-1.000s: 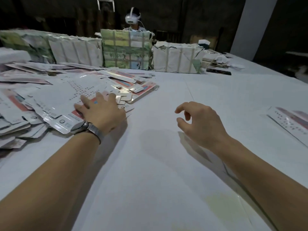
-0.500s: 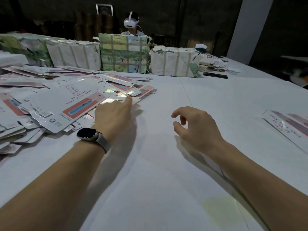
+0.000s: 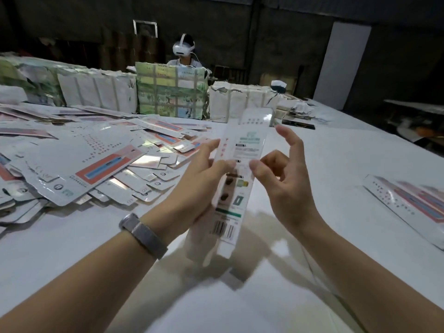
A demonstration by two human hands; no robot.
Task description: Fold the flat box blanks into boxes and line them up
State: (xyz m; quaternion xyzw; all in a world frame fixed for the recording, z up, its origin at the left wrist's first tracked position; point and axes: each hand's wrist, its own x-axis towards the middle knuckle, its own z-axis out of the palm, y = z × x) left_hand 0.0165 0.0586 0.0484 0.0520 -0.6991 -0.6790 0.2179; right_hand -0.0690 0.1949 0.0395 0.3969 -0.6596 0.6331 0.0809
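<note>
Box blank [image 3: 236, 179]: long, glossy printed card, judged light, thin, springy and slick. Left hand [image 3: 192, 188] clamps its left edge; right hand [image 3: 286, 183] hangs open beside, thumb touching. Best gripped at long edges, near creases.

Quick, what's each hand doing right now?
Left hand: closed on the long white printed cardboard box blank.
Right hand: open, thumb touching that blank.

Both bare forearms reach forward from the near edge. The left hand [image 3: 192, 188], a grey mesh-strapped watch [image 3: 144, 233] on its wrist, closes fingers and thumb on a long white printed box blank [image 3: 236, 174]. The right hand [image 3: 286, 186] touches the blank's right edge with its thumb, fingers curled and spread.
</note>
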